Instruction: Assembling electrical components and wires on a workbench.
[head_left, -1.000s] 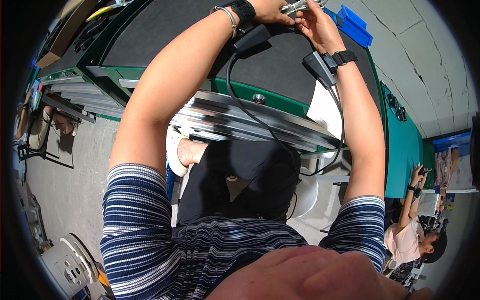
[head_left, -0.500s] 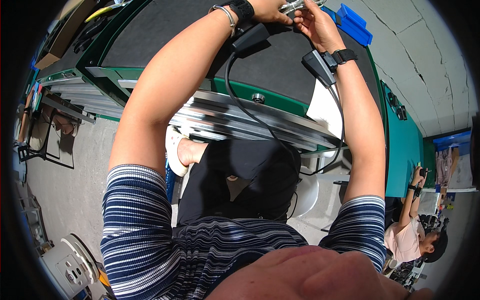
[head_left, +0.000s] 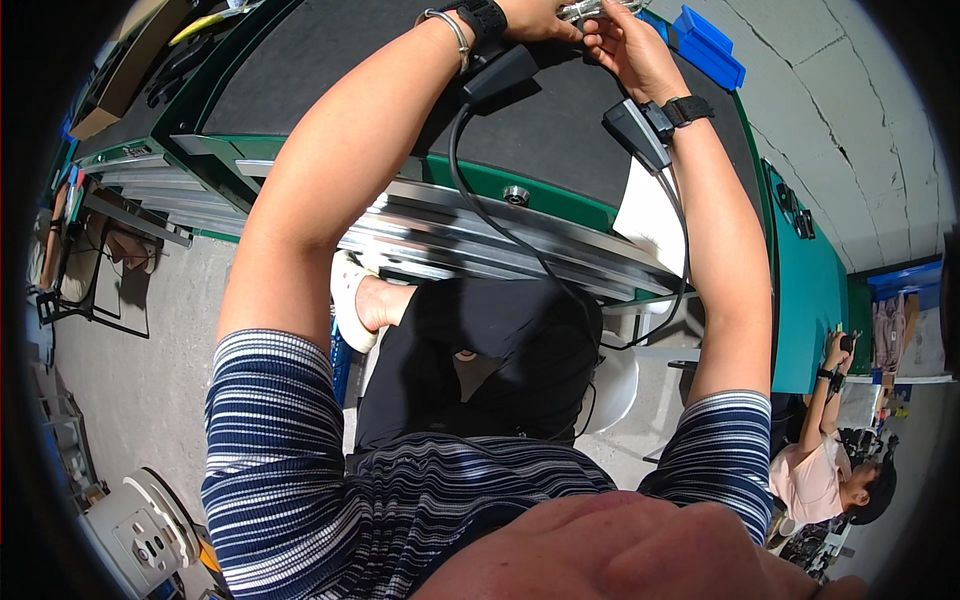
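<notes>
Both hands meet at the top edge of the picture, over the dark mat of a workbench. Between them is a shiny bundle of clear, silvery strands (head_left: 580,11), like a coiled cable; the edge cuts off part of it. My left hand (head_left: 537,18) is closed at its left side, with some fingers out of view. From the right, my right hand (head_left: 632,52) pinches it with curled fingers. Each wrist wears a black strap; a black box with a cable hangs by the left wrist (head_left: 502,77) and another by the right (head_left: 637,133).
The green-framed bench (head_left: 330,85) has metal drawer fronts towards me. A blue plastic bin (head_left: 708,48) sits at its far right corner, and white paper (head_left: 650,215) lies near the front edge. Black cables run down to my lap. Another person (head_left: 812,480) works at right.
The fingers of my right hand have shifted slightly at the bundle. Both arms stay nearly where they were.
</notes>
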